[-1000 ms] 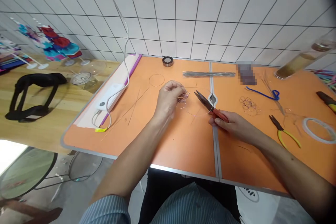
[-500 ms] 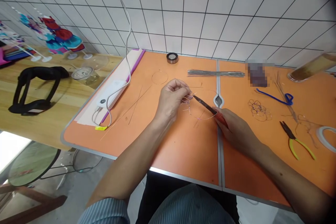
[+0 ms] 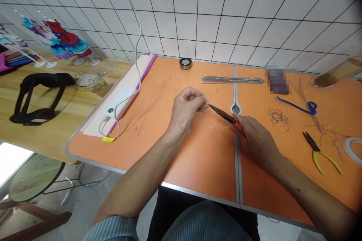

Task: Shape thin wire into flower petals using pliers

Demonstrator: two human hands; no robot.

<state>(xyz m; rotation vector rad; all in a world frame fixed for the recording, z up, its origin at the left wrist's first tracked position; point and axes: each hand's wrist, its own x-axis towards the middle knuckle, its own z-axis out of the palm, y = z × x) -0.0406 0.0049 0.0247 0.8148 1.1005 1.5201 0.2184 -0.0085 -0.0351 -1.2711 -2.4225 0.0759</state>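
Observation:
My left hand [image 3: 186,110] hovers over the orange table [image 3: 198,158] with its fingers pinched on a thin wire piece [image 3: 210,118] that loops out to the right. My right hand [image 3: 254,139] is closed round the red handles of long-nose pliers [image 3: 223,114]. The plier jaws point left and meet the wire right at my left fingertips. Whether the jaws clamp the wire I cannot tell.
A bundle of straight wires [image 3: 233,80], a tape roll [image 3: 185,63], a wire ring [image 3: 172,84], a wire flower [image 3: 278,117], blue cord [image 3: 298,106], yellow-handled pliers [image 3: 322,151] and a white tape ring [image 3: 353,148] lie on the table. A white power strip [image 3: 120,99] sits left; black strap [image 3: 36,94] on the wooden bench.
My right hand has brought the pliers leftward until the jaw tips reach the wire at my left fingers. The left hand has stayed about where it was.

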